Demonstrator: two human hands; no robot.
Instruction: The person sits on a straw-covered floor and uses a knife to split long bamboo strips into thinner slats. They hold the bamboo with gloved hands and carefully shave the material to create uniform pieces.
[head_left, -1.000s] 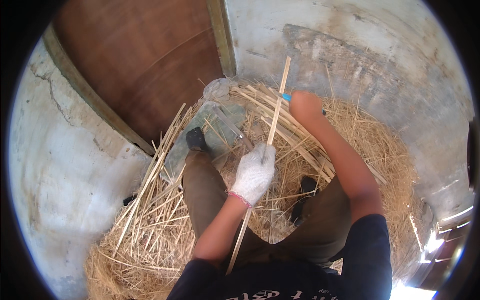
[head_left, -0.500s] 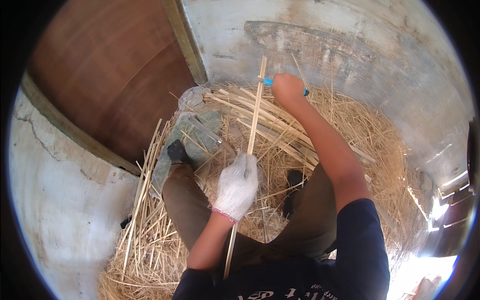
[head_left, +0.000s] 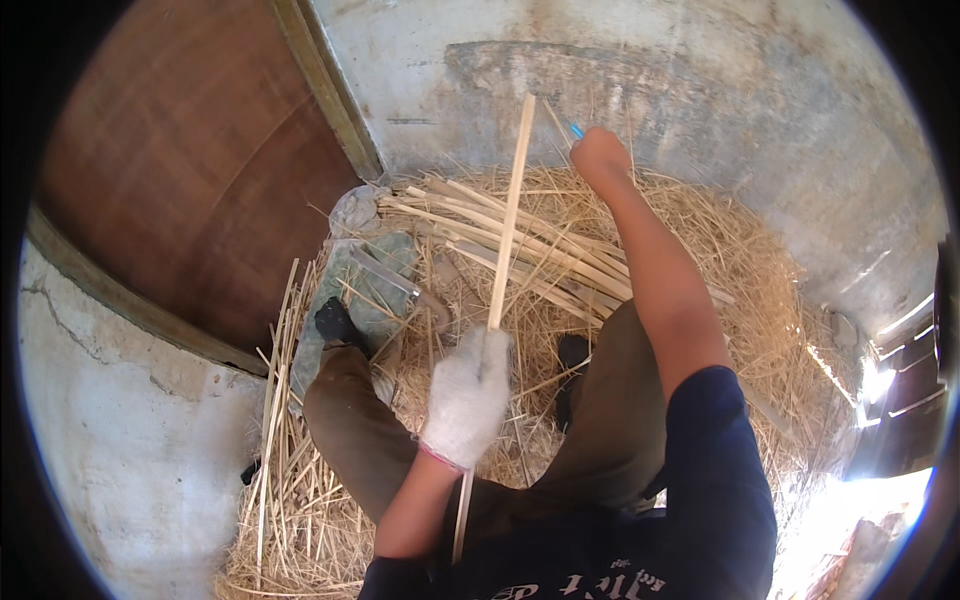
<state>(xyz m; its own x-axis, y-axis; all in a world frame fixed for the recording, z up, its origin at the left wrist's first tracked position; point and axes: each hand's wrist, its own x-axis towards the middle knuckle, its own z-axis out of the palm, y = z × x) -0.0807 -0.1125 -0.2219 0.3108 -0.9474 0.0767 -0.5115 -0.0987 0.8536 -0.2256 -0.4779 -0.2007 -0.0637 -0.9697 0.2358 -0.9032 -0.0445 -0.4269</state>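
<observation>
My left hand (head_left: 467, 390), in a white knit glove, is closed around a long pale strip of split wood or bamboo (head_left: 512, 205). The strip stands away from me, its lower end running past my wrist toward my lap. My bare right hand (head_left: 602, 160) is wrapped around a slim blue-handled tool (head_left: 576, 131), up and to the right of the strip's far end. The tool is apart from the strip; its working end cannot be made out. A thin sliver (head_left: 556, 118) slants between the strip's tip and the tool.
A large knife (head_left: 388, 272) with a wooden handle lies on a flat greenish stone (head_left: 400, 250) near my left foot. Several pale strips (head_left: 530, 240) are piled ahead, more (head_left: 275, 400) at the left. Shavings (head_left: 730, 260) cover the ground, with a stained wall (head_left: 680, 80) beyond.
My right hand has moved up and right with the blue-handled tool, which has come off the strip. My left hand still grips the strip, slightly lower in view.
</observation>
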